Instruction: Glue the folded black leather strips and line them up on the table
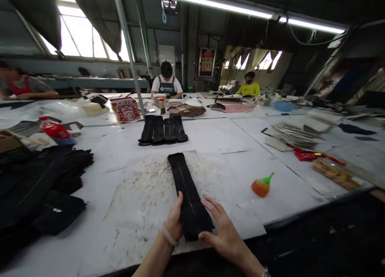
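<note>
A long black fabric strip (187, 188) with a thin pale line down its middle lies in front of me, its far end on the stained part of the white table. My left hand (174, 220) grips its near left edge, thumb along the side and the other fingers hidden beneath. At the near right edge, my right hand (221, 229) has its fingers spread, with the thumb close to the bottom corner. Beyond the strip lie several similar black pieces (163, 130) side by side. A heap of black fabric (39, 184) covers the table at left.
An orange squeeze bottle with a green nozzle (261, 185) stands at right. Past it are a clear food pack (335, 173) and stacked pale sheets (293, 135). A red-capped bottle (55, 129) lies at left; a metal post (129, 48) rises from the table. Three people sit farther back.
</note>
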Demonstrator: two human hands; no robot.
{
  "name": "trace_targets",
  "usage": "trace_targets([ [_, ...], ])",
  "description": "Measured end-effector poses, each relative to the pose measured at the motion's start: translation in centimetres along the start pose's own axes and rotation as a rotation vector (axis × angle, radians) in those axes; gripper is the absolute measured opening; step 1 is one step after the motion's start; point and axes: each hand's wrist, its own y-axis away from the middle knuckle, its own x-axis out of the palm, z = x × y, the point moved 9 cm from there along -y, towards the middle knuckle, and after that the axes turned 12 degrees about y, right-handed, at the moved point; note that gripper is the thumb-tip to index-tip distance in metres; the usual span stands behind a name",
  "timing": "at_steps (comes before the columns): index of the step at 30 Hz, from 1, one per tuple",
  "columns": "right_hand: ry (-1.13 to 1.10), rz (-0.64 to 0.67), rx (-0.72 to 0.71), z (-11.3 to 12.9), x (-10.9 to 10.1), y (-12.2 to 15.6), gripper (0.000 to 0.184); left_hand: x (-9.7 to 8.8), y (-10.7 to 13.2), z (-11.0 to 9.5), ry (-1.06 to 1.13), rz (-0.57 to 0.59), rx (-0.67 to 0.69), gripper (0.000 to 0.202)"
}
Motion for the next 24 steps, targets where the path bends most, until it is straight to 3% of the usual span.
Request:
trace_targets([
  [2,0.161,0.027,-0.081,1.1,0.1,0.7,0.071,-0.2,-0.4,0.6,-0.002,0.012,-0.013,0.065],
  [7,0.35,-0.032,-0.106,2.8,1.1,0.8,0.039,-0.3,-1.1,1.3,0.006,0.015,0.001,0.063],
  [9,0.395,-0.088,-0.096,3.0,1.4,0.3,0.035,-0.3,-1.5,1.4,0.025,0.008,0.025,0.06],
  [13,0.416,-0.217,-0.01,1.7,1.4,-0.9,0.006,-0.5,-2.1,1.3,0.062,-0.015,0.05,0.054],
  [18,0.279,-0.375,0.174,-1.1,0.5,-1.7,0.016,0.0,-1.9,1.2,0.122,0.003,0.055,0.045],
  [22,0.225,-0.384,0.236,-2.2,0.6,-1.9,0.015,-0.1,-1.4,1.4,0.011,-0.022,0.088,0.019],
  [24,0.191,-0.386,0.25,-2.7,0.5,-2.0,0.015,-0.6,-1.3,1.3,-0.081,-0.077,0.123,0.016],
])
